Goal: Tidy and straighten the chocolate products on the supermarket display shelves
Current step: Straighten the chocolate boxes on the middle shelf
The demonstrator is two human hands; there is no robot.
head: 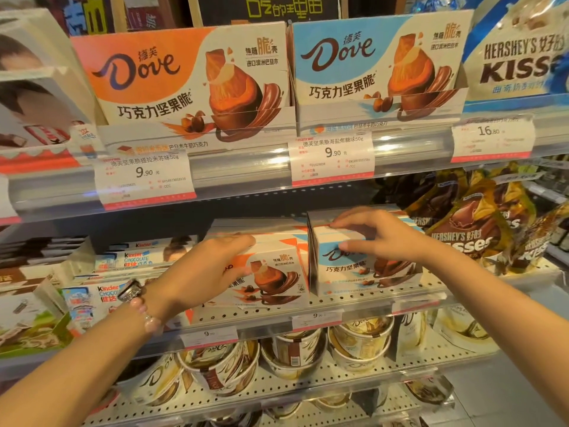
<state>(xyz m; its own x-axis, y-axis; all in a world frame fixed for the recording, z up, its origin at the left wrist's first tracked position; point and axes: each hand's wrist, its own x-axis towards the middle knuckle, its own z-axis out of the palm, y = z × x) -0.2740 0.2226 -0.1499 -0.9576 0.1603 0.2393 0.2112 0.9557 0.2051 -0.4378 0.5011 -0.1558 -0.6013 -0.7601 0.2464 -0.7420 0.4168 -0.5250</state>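
Observation:
Two Dove chocolate display boxes stand side by side on the perforated middle shelf [338, 302]. The orange Dove box [271, 282] is on the left and the blue Dove box [348, 274] on the right, their sides almost touching. My left hand [200, 269] lies over the orange box's left front, with its fingers stretched along the top front edge. My right hand [378, 238] holds the top of the blue box, fingers over the top and thumb on the front face. More boxes stand behind both.
The shelf above holds larger orange [184, 84] and blue [378, 63] Dove boxes behind price tags. Hershey's Kisses bags [468, 235] crowd the right of the middle shelf and Kinder boxes [92, 297] the left. Dove cups [295, 352] fill the shelf below.

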